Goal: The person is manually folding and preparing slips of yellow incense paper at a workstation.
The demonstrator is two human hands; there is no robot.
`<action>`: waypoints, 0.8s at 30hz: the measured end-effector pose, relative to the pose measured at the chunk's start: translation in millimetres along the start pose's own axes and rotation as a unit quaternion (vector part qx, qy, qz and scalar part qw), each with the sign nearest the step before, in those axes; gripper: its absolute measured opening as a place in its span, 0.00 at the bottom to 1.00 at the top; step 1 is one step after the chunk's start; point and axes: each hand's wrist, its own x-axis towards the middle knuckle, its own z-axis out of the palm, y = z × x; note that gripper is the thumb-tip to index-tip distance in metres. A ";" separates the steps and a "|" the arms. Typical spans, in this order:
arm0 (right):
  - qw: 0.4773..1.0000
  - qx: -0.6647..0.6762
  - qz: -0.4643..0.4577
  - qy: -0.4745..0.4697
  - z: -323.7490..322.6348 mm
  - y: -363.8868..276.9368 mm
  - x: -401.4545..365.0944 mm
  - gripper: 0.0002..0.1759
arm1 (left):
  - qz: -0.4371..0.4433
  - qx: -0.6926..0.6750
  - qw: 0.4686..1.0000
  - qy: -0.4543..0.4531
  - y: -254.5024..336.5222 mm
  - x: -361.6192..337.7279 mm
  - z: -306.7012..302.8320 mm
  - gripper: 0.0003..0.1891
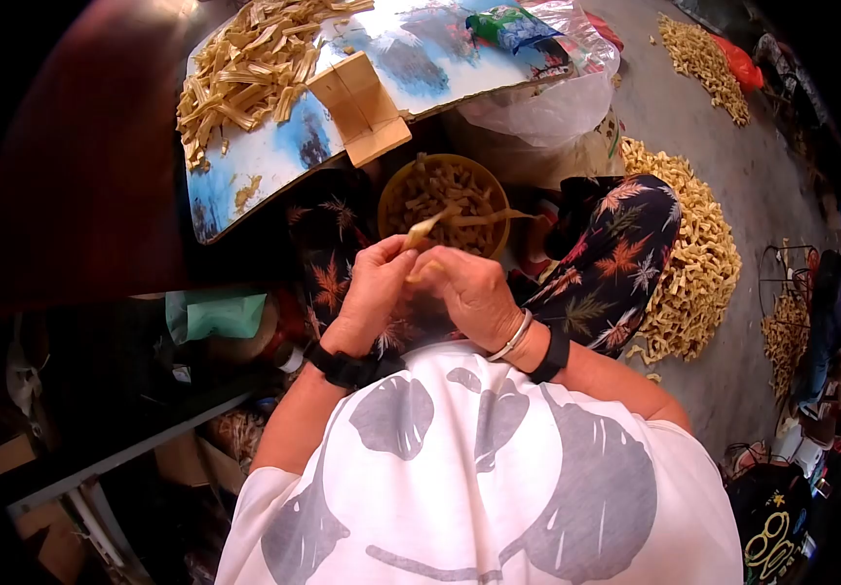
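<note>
My left hand (pixel 377 283) is closed, pinching a flat pale-yellow strip (pixel 424 230) between thumb and fingertips. The strip is folded or twisted near the fingers, and a thin tail reaches out to the right. My right hand (pixel 469 292), slightly blurred, is closed close beside it with its fingers on the same strip. Just beyond both hands, between my knees, sits a round yellow basin (pixel 384 200). It holds many small yellowish knotted pieces (pixel 440 185). My fingers partly hide the strip's near end.
A board with a blue-and-white picture (pixel 289 185) stands ahead, bearing a heap of loose strips (pixel 255 58), a small wooden stand (pixel 357 102) and a green packet (pixel 513 27). A clear plastic bag (pixel 557 107) hangs at its right. Piles of knotted pieces (pixel 698 263) cover the floor rightward.
</note>
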 end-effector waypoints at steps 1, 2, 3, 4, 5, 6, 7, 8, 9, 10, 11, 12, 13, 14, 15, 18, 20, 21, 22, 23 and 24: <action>0.999 -0.026 -0.007 0.028 -1.9 5.1 4.2 0.08 | 0.133 0.150 0.980 0.016 -1.6 2.7 -1.5 0.10; 0.993 -0.065 -0.073 0.066 -1.0 15.2 10.5 0.09 | 0.260 0.294 0.919 0.029 -3.4 5.0 -2.4 0.11; 0.980 -0.103 -0.137 0.103 -0.1 19.1 16.3 0.10 | 0.377 0.426 0.821 0.041 0.2 3.2 0.3 0.12; 0.993 -0.035 -0.039 0.104 1.1 17.6 14.6 0.10 | 0.374 0.488 0.787 0.053 4.5 -0.1 3.2 0.17; 0.992 0.033 0.060 0.102 2.6 14.0 12.7 0.10 | 0.381 0.513 0.767 0.064 9.9 -5.0 7.0 0.17; 0.977 0.101 0.157 0.099 3.2 11.0 12.1 0.10 | 0.387 0.537 0.746 0.075 17.3 -12.0 12.6 0.17; 0.957 0.142 0.241 0.080 2.4 14.5 13.5 0.10 | 0.392 0.561 0.724 0.086 19.9 -16.0 16.7 0.17; 0.927 0.181 0.322 0.060 0.9 22.0 16.5 0.10 | 0.404 0.550 0.724 0.097 18.5 -17.2 19.6 0.18; 0.889 0.219 0.400 0.040 0.4 28.2 18.6 0.10 | 0.416 0.538 0.725 0.109 17.0 -18.1 22.5 0.18; 0.882 0.234 0.408 0.022 2.8 31.2 19.0 0.11 | 0.427 0.527 0.725 0.121 15.8 -18.5 24.4 0.19; 0.894 0.218 0.390 0.031 5.7 32.3 17.8 0.12 | 0.442 0.531 0.712 0.127 13.0 -17.1 24.8 0.19; 0.906 0.201 0.371 0.040 8.7 31.5 17.5 0.12 | 0.456 0.534 0.699 0.133 9.2 -14.1 24.2 0.20; 0.916 0.185 0.352 0.049 10.5 31.2 17.1 0.13 | 0.470 0.537 0.686 0.139 7.5 -12.2 23.8 0.20; 0.922 0.179 0.342 0.037 10.6 31.9 16.4 0.13 | 0.468 0.536 0.689 0.140 7.5 -11.5 23.4 0.20; 0.927 0.173 0.331 0.024 10.2 32.8 15.3 0.13 | 0.464 0.534 0.692 0.142 8.0 -11.4 22.8 0.20; 0.965 0.124 0.232 0.012 11.7 34.4 9.8 0.13 | 0.442 0.492 0.738 0.132 12.0 -9.5 21.1 0.18; 0.982 0.079 0.170 0.006 11.4 39.5 6.5 0.13 | 0.426 0.442 0.782 0.105 11.6 -8.2 19.1 0.17; 0.987 0.055 0.153 -0.001 7.9 43.6 7.5 0.13 | 0.420 0.413 0.804 0.083 10.3 -7.5 18.1 0.17; 0.990 0.032 0.135 -0.007 5.4 46.0 8.0 0.12 | 0.413 0.383 0.824 0.061 9.6 -7.2 16.9 0.17; 0.961 0.157 0.225 -0.027 4.6 46.4 7.3 0.12 | 0.404 0.368 0.836 0.050 9.9 -7.9 15.5 0.17; 0.908 0.279 0.309 -0.046 2.2 41.9 9.4 0.11 | 0.395 0.353 0.847 0.040 10.6 -8.8 14.0 0.18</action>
